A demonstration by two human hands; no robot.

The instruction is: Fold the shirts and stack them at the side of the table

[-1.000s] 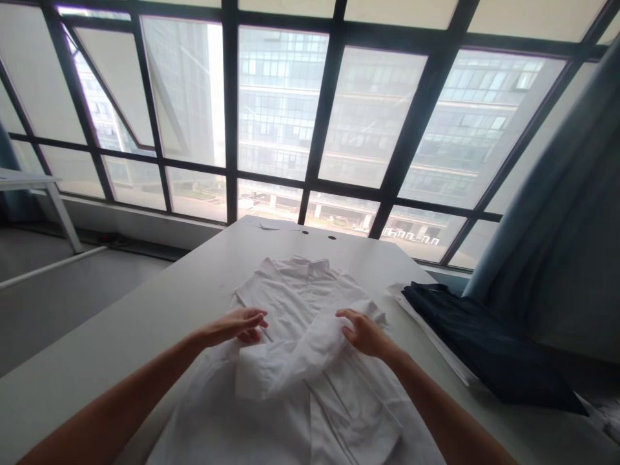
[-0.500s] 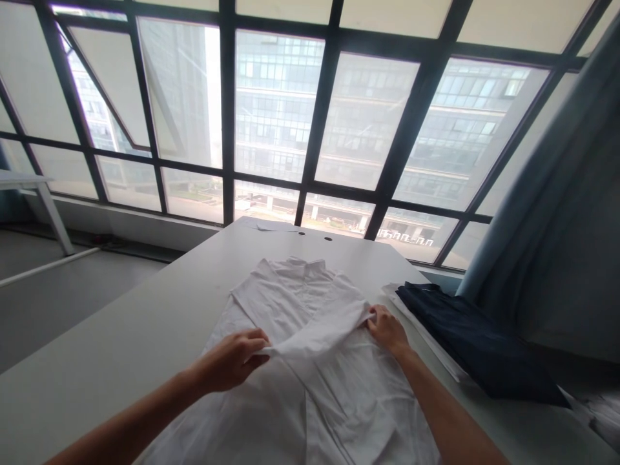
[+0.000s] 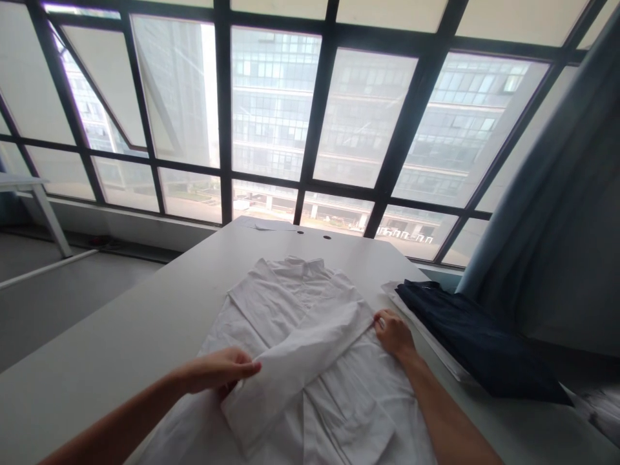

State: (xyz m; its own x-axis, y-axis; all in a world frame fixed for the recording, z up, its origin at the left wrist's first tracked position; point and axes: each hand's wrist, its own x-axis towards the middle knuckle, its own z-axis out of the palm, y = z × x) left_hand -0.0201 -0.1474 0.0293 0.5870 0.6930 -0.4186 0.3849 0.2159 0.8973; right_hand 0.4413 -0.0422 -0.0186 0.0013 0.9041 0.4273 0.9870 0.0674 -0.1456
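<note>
Looking down, we saw a white shirt lying flat on the pale table. Its collar was at the far end, toward the big window. One long sleeve lay folded on a slant across the front of the shirt, from the right shoulder down to the near left.

The left hand was at the low end of that sleeve. Its fingers lay stretched out on top. It seemed to pinch the edge of the cloth, though the thumb was mostly hidden.

The right hand sat at the top end of the sleeve, by the shirt's right shoulder. Its fingers were bent and their tips touched the fold there. We could not tell if they held the cloth or only pressed on it.

Near the shirt, on its right, a dark blue piece of clothing lay on the table. Two small round holes sat in the table past the collar. A grey-blue curtain hung at the right.
</note>
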